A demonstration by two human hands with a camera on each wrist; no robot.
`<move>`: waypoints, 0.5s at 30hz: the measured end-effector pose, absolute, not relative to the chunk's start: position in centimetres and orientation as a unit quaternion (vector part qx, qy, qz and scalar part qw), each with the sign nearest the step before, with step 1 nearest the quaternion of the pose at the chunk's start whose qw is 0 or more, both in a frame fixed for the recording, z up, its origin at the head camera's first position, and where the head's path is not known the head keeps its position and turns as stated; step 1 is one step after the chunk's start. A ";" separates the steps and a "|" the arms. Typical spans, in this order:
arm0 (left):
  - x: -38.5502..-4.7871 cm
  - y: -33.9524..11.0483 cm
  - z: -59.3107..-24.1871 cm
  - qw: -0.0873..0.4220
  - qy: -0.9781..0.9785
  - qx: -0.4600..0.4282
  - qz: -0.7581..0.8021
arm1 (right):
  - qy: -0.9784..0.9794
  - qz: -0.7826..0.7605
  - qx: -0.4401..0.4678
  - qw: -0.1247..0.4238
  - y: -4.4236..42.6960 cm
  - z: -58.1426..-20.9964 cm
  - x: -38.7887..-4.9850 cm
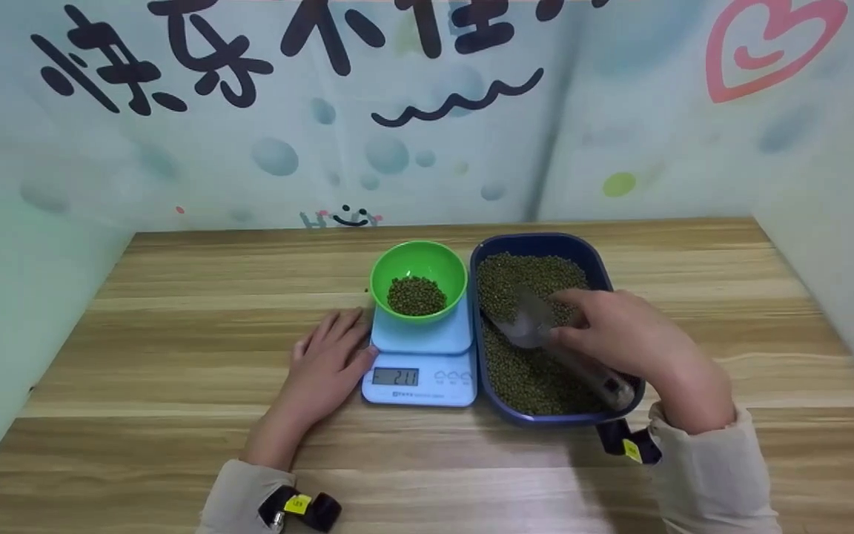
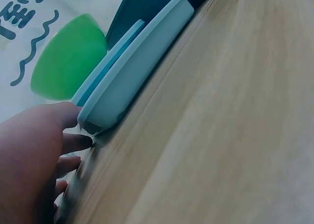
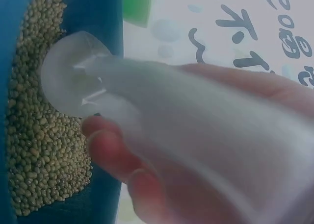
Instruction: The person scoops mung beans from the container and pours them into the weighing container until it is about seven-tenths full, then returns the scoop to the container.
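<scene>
**While my right hand (image 1: 627, 330) is gripping a clear scoop (image 1: 531, 326), my left hand (image 1: 328, 363) is lying beside a pale blue scale (image 1: 423, 339)**

Behind everything, a pale printed backdrop (image 1: 412, 167) is hanging, bearing black characters, a pink heart and soft round spots. Below it, a striped wooden table (image 1: 197, 311) is filling the foreground.

Right of the scale, a dark blue tub (image 1: 583, 254) is standing on the wood, and small greenish-brown beans (image 1: 523, 382) are spreading across its inside. The scale is sitting so near the tub that I am not making out whether their sides are touching.

My 2 hands are working well apart. The right one is curling its fingers around the scoop above the beans. The left one is lying palm down, its fingers reaching out straight along the table and its thumb touching the scale's left side.

The scoop is slanting across the tub, its rounded head pointing far left and its handle running toward the near right corner. I am not seeing clearly whether its lip is pressing into the beans.

On the scale's platform, a green bowl (image 1: 419, 257) is standing upright, and a little heap of beans (image 1: 416, 298) is resting in its bottom. Smallest of all, the display (image 1: 396, 377) is showing the digits 2, 1 and 1; any decimal point is too small to tell.
</scene>
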State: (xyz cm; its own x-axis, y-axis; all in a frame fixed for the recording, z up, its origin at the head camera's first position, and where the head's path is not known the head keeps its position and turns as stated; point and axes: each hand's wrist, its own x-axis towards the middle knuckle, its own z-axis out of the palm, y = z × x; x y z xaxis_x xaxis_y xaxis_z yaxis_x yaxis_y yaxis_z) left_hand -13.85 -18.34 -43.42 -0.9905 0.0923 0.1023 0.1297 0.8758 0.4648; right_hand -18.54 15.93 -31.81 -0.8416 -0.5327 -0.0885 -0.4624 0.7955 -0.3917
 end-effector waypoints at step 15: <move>-13.8 -18.3 -43.4 0.035 -0.968 -0.054 -0.242 | 0.939 -0.170 -0.249 0.164 15.5 -31.8 -18.2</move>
State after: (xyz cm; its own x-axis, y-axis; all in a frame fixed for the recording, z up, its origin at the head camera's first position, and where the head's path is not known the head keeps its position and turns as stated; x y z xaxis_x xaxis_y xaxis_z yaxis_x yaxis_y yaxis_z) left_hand -13.80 -18.34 -43.40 -0.9917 0.0873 0.0940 0.1212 0.8773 0.4643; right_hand -18.25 15.54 -31.81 -0.8222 -0.5232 -0.2242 -0.4118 0.8186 -0.4004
